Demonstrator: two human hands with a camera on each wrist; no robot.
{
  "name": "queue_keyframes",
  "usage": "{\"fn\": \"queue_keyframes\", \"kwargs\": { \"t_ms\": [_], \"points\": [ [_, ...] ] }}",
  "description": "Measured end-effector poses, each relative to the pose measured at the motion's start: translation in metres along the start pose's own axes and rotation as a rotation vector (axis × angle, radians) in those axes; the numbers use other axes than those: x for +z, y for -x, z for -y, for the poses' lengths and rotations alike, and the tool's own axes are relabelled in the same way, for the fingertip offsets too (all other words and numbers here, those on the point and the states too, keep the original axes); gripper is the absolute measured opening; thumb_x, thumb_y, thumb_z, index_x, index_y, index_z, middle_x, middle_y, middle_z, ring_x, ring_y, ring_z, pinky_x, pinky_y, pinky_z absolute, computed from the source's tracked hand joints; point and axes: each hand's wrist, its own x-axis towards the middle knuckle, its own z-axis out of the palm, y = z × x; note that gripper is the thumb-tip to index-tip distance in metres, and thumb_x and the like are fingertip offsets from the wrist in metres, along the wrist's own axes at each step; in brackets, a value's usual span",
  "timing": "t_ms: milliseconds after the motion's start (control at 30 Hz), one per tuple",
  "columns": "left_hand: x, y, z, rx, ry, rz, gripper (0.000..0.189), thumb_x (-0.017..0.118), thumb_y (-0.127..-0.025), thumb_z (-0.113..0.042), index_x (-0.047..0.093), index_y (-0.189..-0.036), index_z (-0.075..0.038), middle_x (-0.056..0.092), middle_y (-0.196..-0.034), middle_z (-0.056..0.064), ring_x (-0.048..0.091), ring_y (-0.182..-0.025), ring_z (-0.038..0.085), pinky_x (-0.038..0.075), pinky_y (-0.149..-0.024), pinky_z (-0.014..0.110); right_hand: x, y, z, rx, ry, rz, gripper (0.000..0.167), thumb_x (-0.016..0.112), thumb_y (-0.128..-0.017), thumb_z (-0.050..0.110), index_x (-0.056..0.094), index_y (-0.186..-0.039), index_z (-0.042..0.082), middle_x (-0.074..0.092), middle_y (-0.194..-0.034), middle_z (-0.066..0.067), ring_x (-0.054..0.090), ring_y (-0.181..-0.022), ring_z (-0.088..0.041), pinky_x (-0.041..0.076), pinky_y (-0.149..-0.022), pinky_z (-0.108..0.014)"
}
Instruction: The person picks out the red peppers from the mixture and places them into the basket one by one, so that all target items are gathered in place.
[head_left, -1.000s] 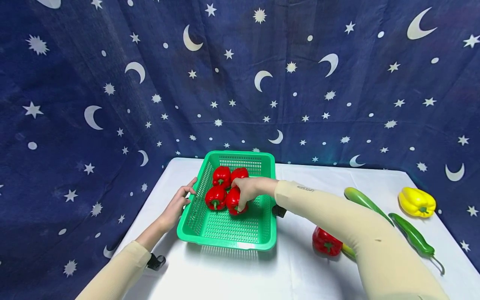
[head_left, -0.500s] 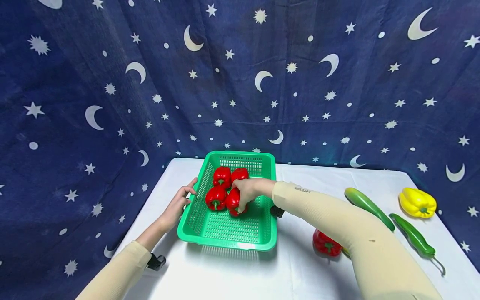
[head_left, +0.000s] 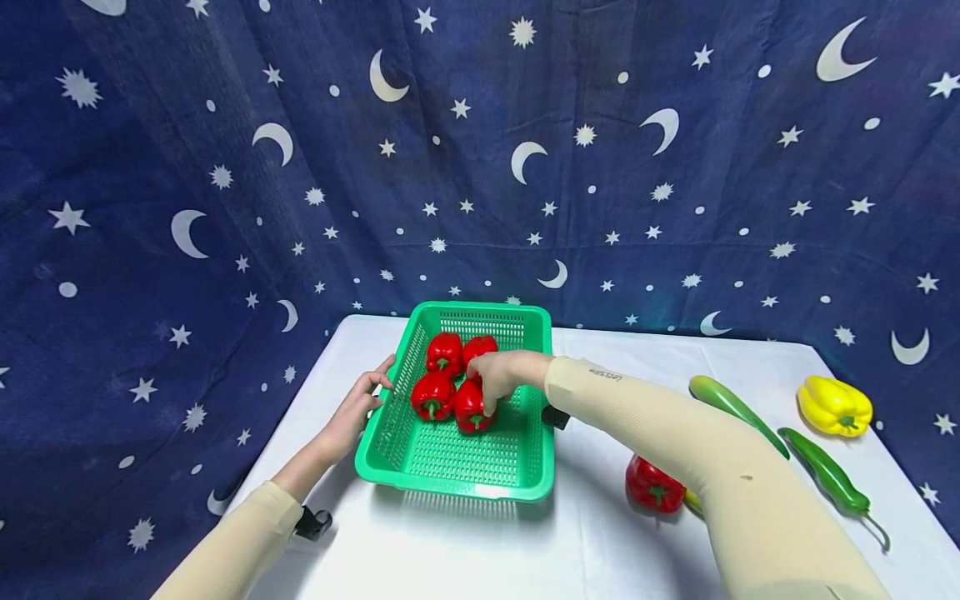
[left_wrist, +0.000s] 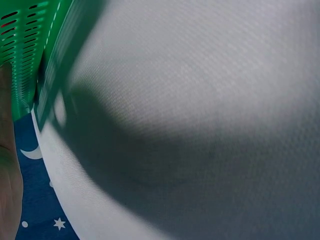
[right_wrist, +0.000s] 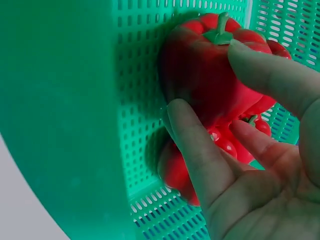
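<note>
Four-sided and slatted, a green plastic basket holds several red bell peppers. Inside it, my right hand is over the front right red bell pepper. In the right wrist view the fingers of this hand are spread, with the thumb by the green stem and the index fingertip at the pepper's side. That pepper stands upright, stem up. My left hand rests its fingers along the basket's left rim; only a strip of the left hand shows in its wrist view.
Right of the basket, a red bell pepper lies on the white table, a yellowish piece partly hidden behind it by my right sleeve. A green cucumber-like vegetable, a long green chili pepper and a yellow bell pepper lie farther right.
My right hand has lifted slightly and its fingers have loosened from the front right bell pepper, which sits a touch farther right. My left hand stays at the rim.
</note>
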Motion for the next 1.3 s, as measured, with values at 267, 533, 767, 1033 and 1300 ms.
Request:
{"fn": "queue_keyframes", "kwargs": {
  "t_ms": [267,533,767,1033,1300],
  "points": [
    [0.003,-0.002,-0.003,0.003,0.005,0.004,0.029,0.032,-0.094,-0.002,0.041,-0.121,0.002,0.015,-0.171,0.002,0.006,-0.155,0.034,0.037,-0.101,0.056,-0.002,0.003,-0.001,0.014,0.018,-0.008,0.065,0.081,-0.081,0.0,0.053,-0.14,0.002,0.056,-0.129,-0.01,0.057,-0.107,-0.022,0.058,-0.08,-0.034],
    [0.003,-0.003,-0.005,0.006,0.001,0.003,0.029,0.032,-0.093,-0.001,0.041,-0.12,0.002,0.015,-0.171,0.002,0.005,-0.155,0.033,0.038,-0.101,0.051,-0.005,0.004,-0.002,0.023,0.145,-0.078,0.054,0.08,-0.084,0.006,0.058,-0.134,0.003,0.062,-0.116,-0.007,0.062,-0.078,-0.017,0.054,-0.068,-0.027],
    [0.004,-0.003,-0.006,0.026,-0.013,0.003,0.028,0.032,-0.093,-0.001,0.041,-0.12,0.004,0.015,-0.171,0.008,0.003,-0.155,0.034,0.038,-0.1,0.045,-0.004,0.004,-0.005,0.02,0.137,-0.086,0.053,0.081,-0.085,0.008,0.058,-0.133,0.002,0.062,-0.118,-0.007,0.066,-0.078,-0.02,0.055,-0.067,-0.027],
    [0.005,-0.002,-0.001,0.017,-0.007,-0.002,0.028,0.032,-0.092,-0.001,0.041,-0.119,0.002,0.015,-0.171,0.008,0.003,-0.155,0.033,0.038,-0.101,0.039,-0.014,0.013,-0.005,0.001,0.047,-0.059,0.058,0.078,-0.087,0.009,0.054,-0.14,0.0,0.059,-0.128,-0.01,0.07,-0.084,-0.027,0.056,-0.072,-0.031],
    [0.003,0.002,0.001,0.035,0.006,-0.01,0.027,0.032,-0.093,0.001,0.041,-0.119,0.005,0.015,-0.17,0.009,0.001,-0.155,0.032,0.033,-0.101,0.024,-0.037,0.04,-0.006,-0.109,-0.029,-0.086,0.062,0.075,-0.09,0.013,0.05,-0.144,-0.002,0.06,-0.133,-0.017,0.07,-0.087,-0.021,0.057,-0.078,-0.034]
  ]
}}
